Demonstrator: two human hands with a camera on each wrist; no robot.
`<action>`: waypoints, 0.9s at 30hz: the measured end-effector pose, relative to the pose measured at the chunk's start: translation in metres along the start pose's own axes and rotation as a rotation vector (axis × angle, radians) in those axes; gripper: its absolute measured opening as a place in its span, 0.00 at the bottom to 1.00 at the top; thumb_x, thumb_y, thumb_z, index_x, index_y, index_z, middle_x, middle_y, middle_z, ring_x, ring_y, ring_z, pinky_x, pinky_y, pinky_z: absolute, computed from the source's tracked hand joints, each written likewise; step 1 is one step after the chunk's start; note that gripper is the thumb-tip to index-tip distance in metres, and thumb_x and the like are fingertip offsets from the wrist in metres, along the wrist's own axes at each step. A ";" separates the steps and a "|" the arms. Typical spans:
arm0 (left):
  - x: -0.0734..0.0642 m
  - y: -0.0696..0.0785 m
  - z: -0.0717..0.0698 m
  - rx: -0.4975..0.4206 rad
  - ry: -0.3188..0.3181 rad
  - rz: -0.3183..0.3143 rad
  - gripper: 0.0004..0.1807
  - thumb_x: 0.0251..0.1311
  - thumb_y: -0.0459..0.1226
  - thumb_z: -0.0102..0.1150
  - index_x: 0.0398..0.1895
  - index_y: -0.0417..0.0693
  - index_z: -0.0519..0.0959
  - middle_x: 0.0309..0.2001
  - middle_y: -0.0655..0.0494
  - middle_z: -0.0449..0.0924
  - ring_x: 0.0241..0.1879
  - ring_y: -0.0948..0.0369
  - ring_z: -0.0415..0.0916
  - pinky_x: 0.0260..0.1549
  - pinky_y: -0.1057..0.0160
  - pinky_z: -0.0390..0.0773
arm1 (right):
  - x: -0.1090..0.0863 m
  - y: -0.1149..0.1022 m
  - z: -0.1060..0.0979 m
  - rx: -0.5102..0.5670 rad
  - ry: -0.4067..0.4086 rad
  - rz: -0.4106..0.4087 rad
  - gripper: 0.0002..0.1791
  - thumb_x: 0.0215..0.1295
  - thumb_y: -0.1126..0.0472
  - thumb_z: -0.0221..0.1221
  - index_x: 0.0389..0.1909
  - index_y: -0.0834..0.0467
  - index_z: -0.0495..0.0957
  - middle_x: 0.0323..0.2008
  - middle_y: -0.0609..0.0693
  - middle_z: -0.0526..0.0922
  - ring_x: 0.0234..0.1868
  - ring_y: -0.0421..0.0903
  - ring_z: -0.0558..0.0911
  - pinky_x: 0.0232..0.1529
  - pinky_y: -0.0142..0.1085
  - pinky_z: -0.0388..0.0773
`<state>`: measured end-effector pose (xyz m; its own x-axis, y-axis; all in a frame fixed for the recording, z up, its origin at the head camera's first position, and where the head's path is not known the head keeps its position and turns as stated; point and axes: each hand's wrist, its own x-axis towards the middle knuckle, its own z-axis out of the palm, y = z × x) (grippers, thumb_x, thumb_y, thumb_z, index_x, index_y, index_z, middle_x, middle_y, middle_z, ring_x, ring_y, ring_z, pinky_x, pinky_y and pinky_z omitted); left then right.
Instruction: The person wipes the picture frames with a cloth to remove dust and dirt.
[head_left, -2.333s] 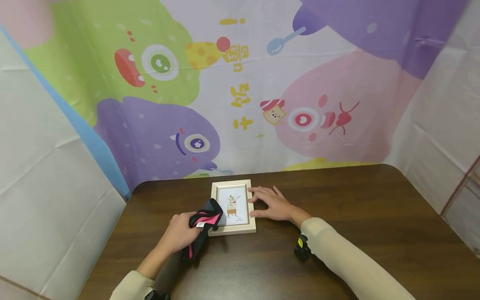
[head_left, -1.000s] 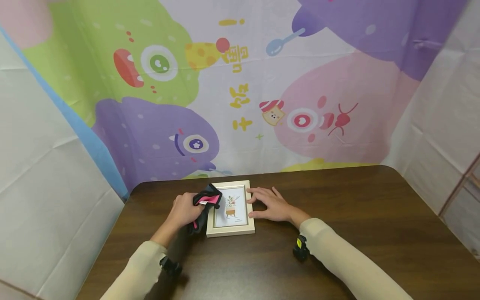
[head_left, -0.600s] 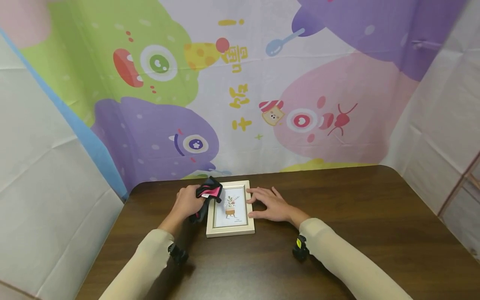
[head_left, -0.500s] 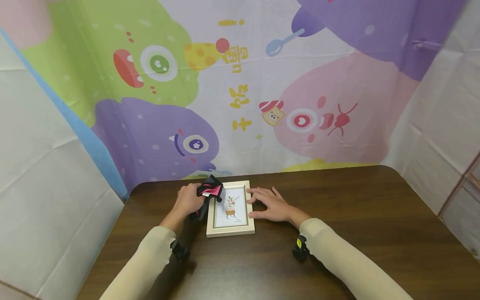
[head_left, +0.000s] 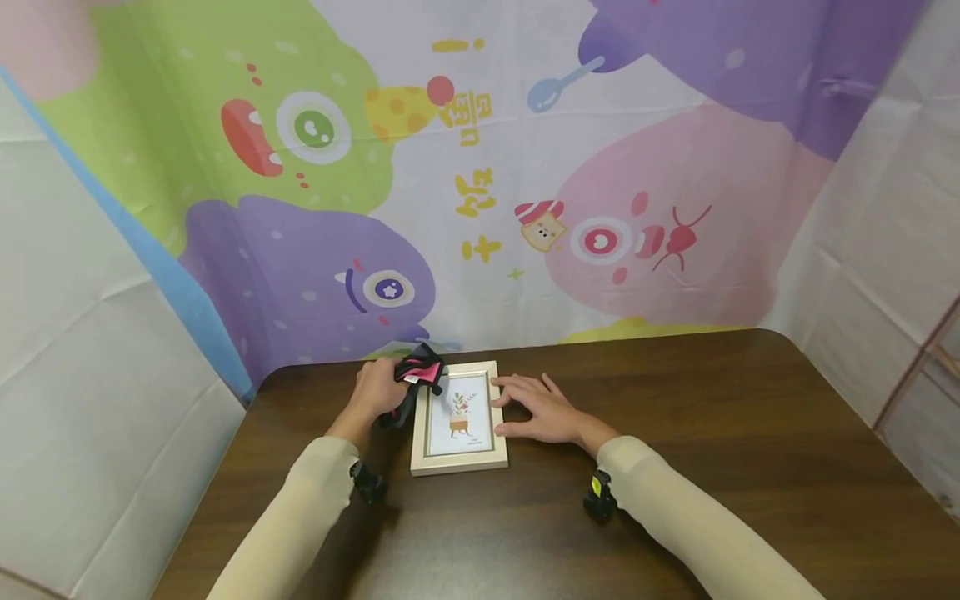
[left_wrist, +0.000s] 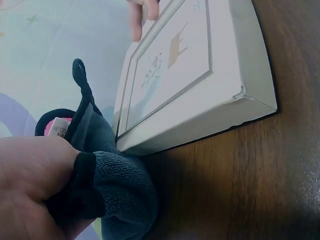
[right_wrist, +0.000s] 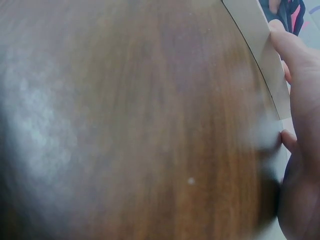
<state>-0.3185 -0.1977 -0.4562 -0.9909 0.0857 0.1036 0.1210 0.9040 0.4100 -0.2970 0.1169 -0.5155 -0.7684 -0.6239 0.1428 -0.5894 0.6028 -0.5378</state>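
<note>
A picture frame (head_left: pixel 459 464) with a cream border and a potted-plant print lies flat on the table. My left hand (head_left: pixel 377 388) grips a bunched cleaning cloth (head_left: pixel 422 364), dark blue-grey with black edging, pink inside and a white tag. The cloth lies against the frame's far left corner. In the left wrist view the plush cloth (left_wrist: pixel 125 182) hangs over that corner, a loop sticking out of it. My right hand (head_left: pixel 543 412) has its fingers spread, fingertips touching the frame's right edge. From the right wrist, the thumb and fingertips meet the frame's side (right_wrist: pixel 257 42).
The dark brown wooden table (head_left: pixel 637 500) has rounded far corners. A cartoon-printed curtain (head_left: pixel 495 300) hangs right behind its far edge, close to the frame. White sheets (head_left: pixel 97 375) stand along both sides. Small black cameras (head_left: pixel 367 482) sit on both wrists.
My left hand has moved the cloth away from me along the frame's left side, from its lower left to the far left corner. My right hand has stayed at the right edge.
</note>
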 end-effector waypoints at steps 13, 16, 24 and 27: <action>-0.013 -0.002 -0.008 -0.027 -0.006 0.044 0.22 0.46 0.28 0.54 0.49 0.44 0.81 0.34 0.49 0.81 0.32 0.51 0.73 0.31 0.55 0.73 | 0.000 0.002 0.002 0.012 -0.011 -0.005 0.19 0.61 0.31 0.57 0.48 0.35 0.74 0.74 0.40 0.57 0.75 0.51 0.51 0.67 0.65 0.33; -0.019 -0.003 -0.013 -0.028 -0.008 0.079 0.22 0.43 0.27 0.53 0.46 0.44 0.82 0.32 0.51 0.80 0.30 0.52 0.71 0.29 0.57 0.71 | -0.001 0.002 0.002 0.010 -0.015 0.005 0.19 0.60 0.30 0.57 0.48 0.33 0.73 0.74 0.39 0.56 0.76 0.50 0.50 0.67 0.64 0.32; -0.032 -0.004 -0.031 -0.024 0.021 0.082 0.29 0.43 0.26 0.52 0.55 0.41 0.79 0.39 0.46 0.83 0.32 0.52 0.72 0.30 0.57 0.72 | 0.000 0.003 0.000 -0.003 -0.006 -0.001 0.19 0.60 0.30 0.57 0.47 0.32 0.73 0.74 0.39 0.57 0.75 0.51 0.51 0.67 0.65 0.33; -0.035 -0.003 -0.039 -0.020 0.042 0.101 0.28 0.43 0.25 0.52 0.53 0.41 0.80 0.37 0.46 0.83 0.30 0.52 0.72 0.28 0.57 0.72 | 0.001 0.003 0.001 -0.005 -0.009 -0.004 0.19 0.60 0.30 0.57 0.47 0.33 0.73 0.74 0.39 0.57 0.75 0.51 0.51 0.67 0.65 0.33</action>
<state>-0.2820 -0.2195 -0.4259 -0.9703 0.1584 0.1830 0.2221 0.8830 0.4134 -0.2998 0.1178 -0.5176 -0.7635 -0.6311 0.1371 -0.5937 0.6024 -0.5334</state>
